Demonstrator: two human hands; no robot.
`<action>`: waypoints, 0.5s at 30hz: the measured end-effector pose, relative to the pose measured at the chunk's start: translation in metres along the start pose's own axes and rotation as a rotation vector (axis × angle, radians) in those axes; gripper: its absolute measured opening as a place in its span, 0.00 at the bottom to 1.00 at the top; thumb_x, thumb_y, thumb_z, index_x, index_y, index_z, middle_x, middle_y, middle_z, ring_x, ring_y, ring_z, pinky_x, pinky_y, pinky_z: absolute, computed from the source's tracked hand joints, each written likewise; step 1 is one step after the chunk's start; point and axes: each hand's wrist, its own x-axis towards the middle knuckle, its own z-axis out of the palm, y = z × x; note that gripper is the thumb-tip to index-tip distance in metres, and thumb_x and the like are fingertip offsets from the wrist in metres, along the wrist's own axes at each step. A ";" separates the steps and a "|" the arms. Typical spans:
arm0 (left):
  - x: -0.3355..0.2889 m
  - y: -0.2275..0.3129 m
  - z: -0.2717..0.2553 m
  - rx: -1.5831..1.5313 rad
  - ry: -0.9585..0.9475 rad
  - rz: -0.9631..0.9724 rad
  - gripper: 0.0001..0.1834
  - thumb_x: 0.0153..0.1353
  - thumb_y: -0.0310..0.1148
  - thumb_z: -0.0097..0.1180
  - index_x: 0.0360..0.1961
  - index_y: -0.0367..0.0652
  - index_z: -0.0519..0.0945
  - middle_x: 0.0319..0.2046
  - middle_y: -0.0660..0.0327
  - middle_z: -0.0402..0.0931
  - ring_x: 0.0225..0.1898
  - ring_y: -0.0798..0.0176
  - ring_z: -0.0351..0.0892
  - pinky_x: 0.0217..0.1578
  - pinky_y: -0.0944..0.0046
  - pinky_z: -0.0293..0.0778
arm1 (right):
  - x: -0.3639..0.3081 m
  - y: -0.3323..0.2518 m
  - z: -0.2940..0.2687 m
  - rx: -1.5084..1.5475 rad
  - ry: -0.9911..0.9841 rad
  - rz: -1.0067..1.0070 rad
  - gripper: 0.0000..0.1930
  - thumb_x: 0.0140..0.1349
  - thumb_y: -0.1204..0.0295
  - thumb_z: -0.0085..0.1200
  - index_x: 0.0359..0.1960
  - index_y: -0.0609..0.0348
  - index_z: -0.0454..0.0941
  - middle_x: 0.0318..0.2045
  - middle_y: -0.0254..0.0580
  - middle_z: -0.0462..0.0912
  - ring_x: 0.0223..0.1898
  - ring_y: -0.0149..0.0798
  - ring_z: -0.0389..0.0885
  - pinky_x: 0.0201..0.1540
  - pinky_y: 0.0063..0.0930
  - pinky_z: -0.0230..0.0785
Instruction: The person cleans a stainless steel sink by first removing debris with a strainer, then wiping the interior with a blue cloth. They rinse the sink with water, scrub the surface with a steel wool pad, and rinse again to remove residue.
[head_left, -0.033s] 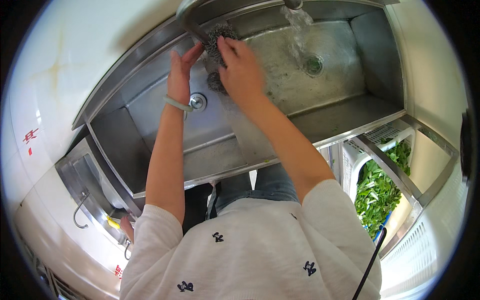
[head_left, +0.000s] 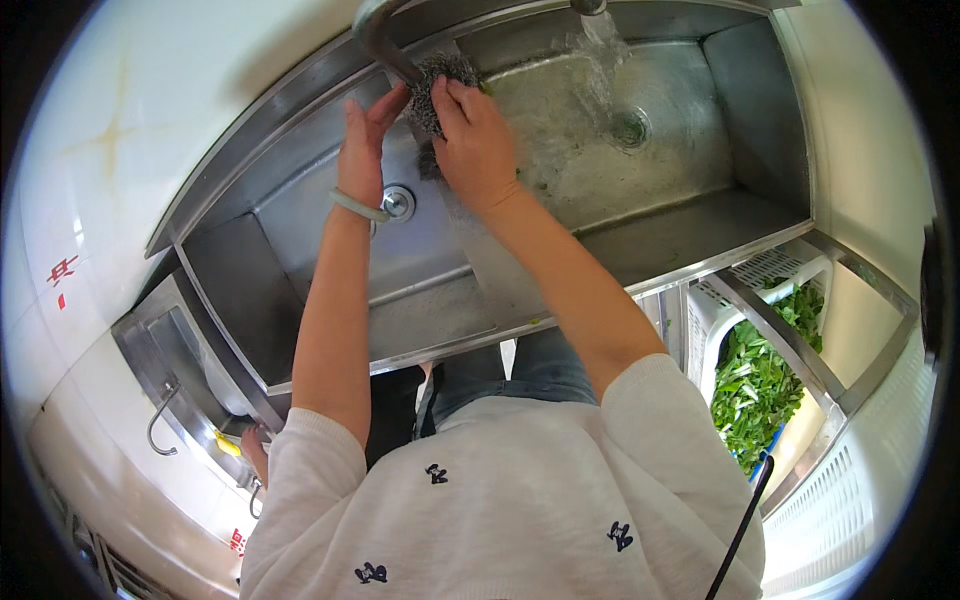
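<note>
A grey steel wool scourer [head_left: 440, 88] is held above the divider between two stainless steel sink basins, beside the faucet pipe. My right hand [head_left: 474, 140] grips it with curled fingers from the right. My left hand [head_left: 368, 128] is on its left, fingers stretched toward the scourer's edge and thumb apart; whether the fingertips press on it I cannot tell. A second dark, fuzzy clump [head_left: 428, 164] sits on the divider, partly covered by my right hand. A pale bracelet [head_left: 356, 205] circles my left wrist.
Water [head_left: 603, 60] runs from a second faucet into the right basin [head_left: 690, 110]. The left basin [head_left: 290, 215] has a round drain fitting [head_left: 398, 203]. At the right, a white basket [head_left: 703, 330] holds leafy greens [head_left: 750, 380]. Another person's hand [head_left: 255, 452] shows at the lower left.
My right hand has shifted slightly left on the scourer, uncovering more of its top. Less of the dark clump below shows. My left hand stays nearly in place.
</note>
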 end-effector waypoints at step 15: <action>0.000 0.009 -0.001 0.093 0.011 -0.018 0.40 0.68 0.58 0.20 0.61 0.30 0.62 0.61 0.49 0.63 0.65 0.55 0.56 0.67 0.59 0.44 | -0.018 0.016 -0.006 0.019 -0.353 -0.041 0.23 0.43 0.79 0.55 0.46 0.55 0.76 0.45 0.37 0.75 0.42 0.46 0.73 0.44 0.36 0.71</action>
